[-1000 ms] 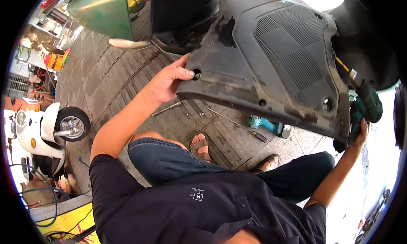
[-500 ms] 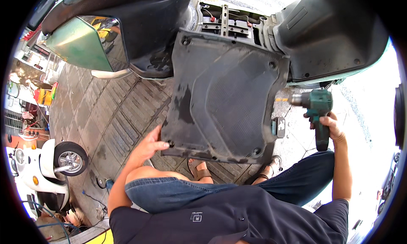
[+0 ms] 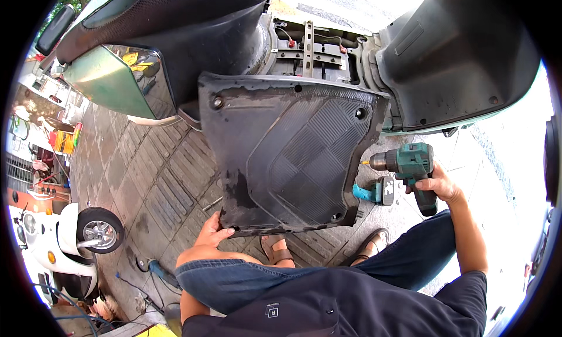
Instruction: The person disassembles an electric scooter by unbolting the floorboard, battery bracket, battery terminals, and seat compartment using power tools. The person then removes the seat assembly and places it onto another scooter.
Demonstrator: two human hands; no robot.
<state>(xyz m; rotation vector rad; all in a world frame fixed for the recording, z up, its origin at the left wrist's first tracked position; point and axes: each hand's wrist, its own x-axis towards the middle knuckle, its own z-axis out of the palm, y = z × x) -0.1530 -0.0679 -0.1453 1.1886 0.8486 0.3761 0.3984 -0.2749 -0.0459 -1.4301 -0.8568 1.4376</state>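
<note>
A black plastic floor panel [image 3: 287,161], with a ribbed pattern and several holes, is tilted below the open battery compartment [image 3: 316,56] of a green scooter. My left hand [image 3: 213,231] grips the panel's lower left corner with the thumb on top. My right hand [image 3: 438,184] is closed round the handle of a green and black cordless drill [image 3: 410,158]; its yellow bit points left at the panel's right edge. A second, light blue power tool [image 3: 369,191] lies on the paving, partly hidden by the panel.
Black scooter bodywork [image 3: 445,56] flanks the compartment, with a mirror-like plate [image 3: 146,79] on the left. A white scooter [image 3: 64,261] stands at the lower left, near cables, an angle grinder [image 3: 158,270] and clutter. My knees and sandalled feet are below the panel on the paving [image 3: 164,161].
The panel has swung down and leftward, bringing the battery compartment into view. My right hand with the drill has moved inward to the left. My left hand has moved lower, still gripping the panel.
</note>
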